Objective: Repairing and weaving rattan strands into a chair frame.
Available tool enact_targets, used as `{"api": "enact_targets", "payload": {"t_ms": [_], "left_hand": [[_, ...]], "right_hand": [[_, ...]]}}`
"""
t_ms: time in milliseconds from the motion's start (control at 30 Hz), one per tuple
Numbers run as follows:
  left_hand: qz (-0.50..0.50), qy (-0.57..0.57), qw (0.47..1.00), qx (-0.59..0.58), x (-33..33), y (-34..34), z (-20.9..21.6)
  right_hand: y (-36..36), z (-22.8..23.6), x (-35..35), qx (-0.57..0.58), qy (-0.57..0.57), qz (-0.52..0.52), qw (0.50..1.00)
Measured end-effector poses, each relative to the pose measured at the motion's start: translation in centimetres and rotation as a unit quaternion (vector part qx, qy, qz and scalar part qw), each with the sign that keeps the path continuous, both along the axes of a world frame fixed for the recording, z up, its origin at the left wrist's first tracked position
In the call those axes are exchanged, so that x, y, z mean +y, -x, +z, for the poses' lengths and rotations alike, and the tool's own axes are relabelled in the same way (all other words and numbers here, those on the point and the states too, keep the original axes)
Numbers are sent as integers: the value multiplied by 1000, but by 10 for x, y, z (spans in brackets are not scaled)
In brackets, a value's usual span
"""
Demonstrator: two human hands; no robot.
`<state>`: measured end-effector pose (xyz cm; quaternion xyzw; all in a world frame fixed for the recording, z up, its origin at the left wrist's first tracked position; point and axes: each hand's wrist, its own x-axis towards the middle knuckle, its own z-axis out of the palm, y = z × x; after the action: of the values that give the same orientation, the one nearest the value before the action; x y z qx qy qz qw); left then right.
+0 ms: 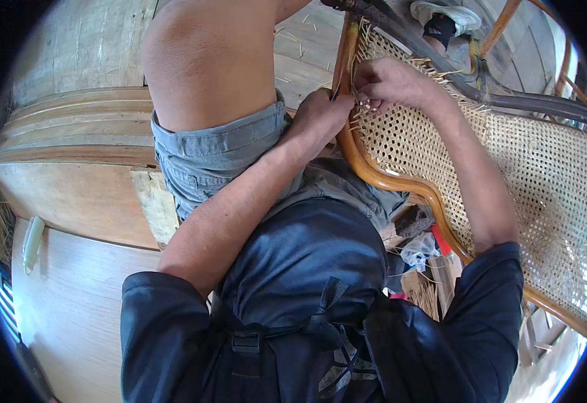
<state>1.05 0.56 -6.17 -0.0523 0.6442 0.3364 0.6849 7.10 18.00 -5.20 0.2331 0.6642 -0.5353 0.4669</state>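
A woven cane panel [407, 144] in a curved, varnished wooden frame [387, 180] stands to my right, part of a piece of cane furniture. My left hand [321, 115] is closed against the frame's near upright. A thin dark piece shows by its fingertips, but I cannot make out what it is. Over the weave, my right hand [387, 84] has its fingers curled in a pinch beside the same upright. Short pale cane ends stick out just below those fingers, and they seem to grip a cane strand, partly hidden. The two hands almost meet at the frame.
Loose cane ends fringe the panel's far edge, along a dark frame bar [542, 104]. Stacked curved wooden boards [78, 127] lie at the left, above a pale board holding a whitish tube [33, 243]. A clear plastic bag [419, 252] and scraps lie under the frame. Someone's shoe [458, 18] is at the far right.
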Motion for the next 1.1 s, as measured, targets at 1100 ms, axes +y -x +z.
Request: {"api": "enact_targets", "payload": {"t_ms": [1100], "left_hand": [[-106, -61, 993, -6, -5, 4, -16]], "right_hand": [[-74, 13, -67, 392, -309, -78, 863]]}}
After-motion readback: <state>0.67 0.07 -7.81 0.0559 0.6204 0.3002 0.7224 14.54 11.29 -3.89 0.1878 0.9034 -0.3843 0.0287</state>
